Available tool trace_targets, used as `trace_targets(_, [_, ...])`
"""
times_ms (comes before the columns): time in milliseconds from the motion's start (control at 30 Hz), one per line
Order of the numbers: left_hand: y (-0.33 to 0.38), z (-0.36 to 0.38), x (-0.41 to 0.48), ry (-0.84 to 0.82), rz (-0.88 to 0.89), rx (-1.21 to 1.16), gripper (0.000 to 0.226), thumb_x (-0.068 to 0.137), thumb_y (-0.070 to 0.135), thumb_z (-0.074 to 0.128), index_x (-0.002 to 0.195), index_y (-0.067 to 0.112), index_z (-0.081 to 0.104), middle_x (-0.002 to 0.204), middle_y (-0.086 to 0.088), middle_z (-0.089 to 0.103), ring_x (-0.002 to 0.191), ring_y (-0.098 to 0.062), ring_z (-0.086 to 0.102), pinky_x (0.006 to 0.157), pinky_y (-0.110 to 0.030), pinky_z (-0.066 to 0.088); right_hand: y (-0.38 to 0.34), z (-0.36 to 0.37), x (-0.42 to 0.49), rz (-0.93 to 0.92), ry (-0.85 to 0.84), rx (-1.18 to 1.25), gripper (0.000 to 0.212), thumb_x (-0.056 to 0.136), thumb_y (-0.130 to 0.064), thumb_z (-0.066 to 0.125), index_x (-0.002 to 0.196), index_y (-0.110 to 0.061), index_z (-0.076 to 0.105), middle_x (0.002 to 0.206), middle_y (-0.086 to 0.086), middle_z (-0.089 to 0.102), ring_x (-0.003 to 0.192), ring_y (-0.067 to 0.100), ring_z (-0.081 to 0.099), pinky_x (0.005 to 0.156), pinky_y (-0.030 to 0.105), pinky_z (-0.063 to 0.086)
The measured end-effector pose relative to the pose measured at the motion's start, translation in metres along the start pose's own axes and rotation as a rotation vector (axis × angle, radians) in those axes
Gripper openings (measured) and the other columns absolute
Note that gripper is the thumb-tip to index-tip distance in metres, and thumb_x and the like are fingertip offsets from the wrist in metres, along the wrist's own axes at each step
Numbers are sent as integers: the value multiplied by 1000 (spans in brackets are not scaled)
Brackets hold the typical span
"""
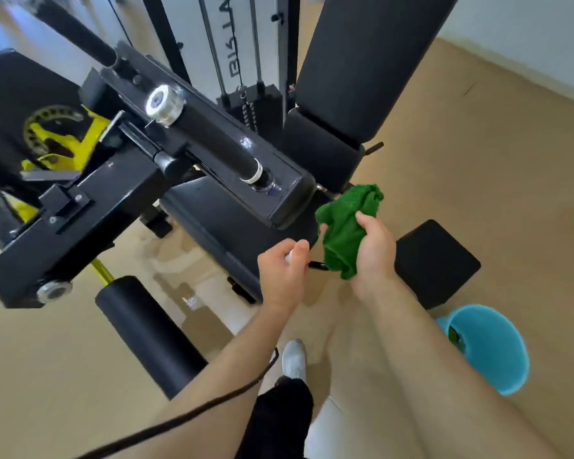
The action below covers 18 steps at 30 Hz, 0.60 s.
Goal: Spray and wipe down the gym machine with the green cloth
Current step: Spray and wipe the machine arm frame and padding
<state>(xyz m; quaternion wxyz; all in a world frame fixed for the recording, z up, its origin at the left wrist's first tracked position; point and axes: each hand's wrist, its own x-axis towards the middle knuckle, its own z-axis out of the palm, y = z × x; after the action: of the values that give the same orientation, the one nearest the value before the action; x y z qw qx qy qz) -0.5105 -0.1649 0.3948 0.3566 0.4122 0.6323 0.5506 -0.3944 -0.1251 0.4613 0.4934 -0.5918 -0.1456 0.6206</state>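
Green cloth (345,226), spray bottle (289,257) mostly hidden

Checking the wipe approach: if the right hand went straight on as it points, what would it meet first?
Likely the machine's black arm end, just beyond the cloth the right hand holds; depth is unclear.
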Motion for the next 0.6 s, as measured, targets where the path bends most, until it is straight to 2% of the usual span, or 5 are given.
trace_targets(100, [-1, 3, 7, 26, -9, 9, 49, 84, 35, 47, 54, -2, 54, 51, -19, 51, 53, -37, 49, 54, -44, 42, -1, 3, 17, 36, -49, 10, 49, 88, -29, 54, 130, -6, 63, 118, 26, 70, 90, 33, 73, 73, 40, 58])
trace_targets(233, [-1, 1, 4, 143, -73, 27, 49, 84, 34, 46, 53, -2, 54, 51, -20, 51, 52, -39, 50, 52, -46, 43, -5, 11, 25, 128, -44, 39, 56, 83, -33, 58, 132, -6, 60, 115, 23, 69, 86, 32, 69, 72, 40, 57])
trace_targets(433, [14, -4, -25, 388, -112, 83, 56, 85, 41, 47, 55, -5, 56, 53, -20, 55, 53, -22, 51, 56, -36, 42, 3, 56, 3, 387, -261, 15, 58, 100, -61, 39, 137, -21, 58, 129, 14, 67, 110, 30, 67, 87, 41, 55])
trace_targets(533, [29, -9, -46, 581, -99, 148, 49, 82, 38, 44, 50, 3, 56, 53, -20, 56, 52, -14, 49, 58, -32, 42, 3, 68, -6, 450, -309, -38, 83, 79, -78, 44, 144, -26, 48, 137, 10, 61, 115, 31, 64, 104, 47, 49])
trace_targets(600, [35, -8, -61, 686, -111, 101, 43, 82, 35, 45, 48, 11, 56, 51, -18, 55, 50, -13, 48, 56, -29, 43, -20, 69, 3, 550, -290, -115, 62, 92, -69, 39, 130, -23, 58, 125, 9, 64, 104, 29, 64, 98, 39, 49])
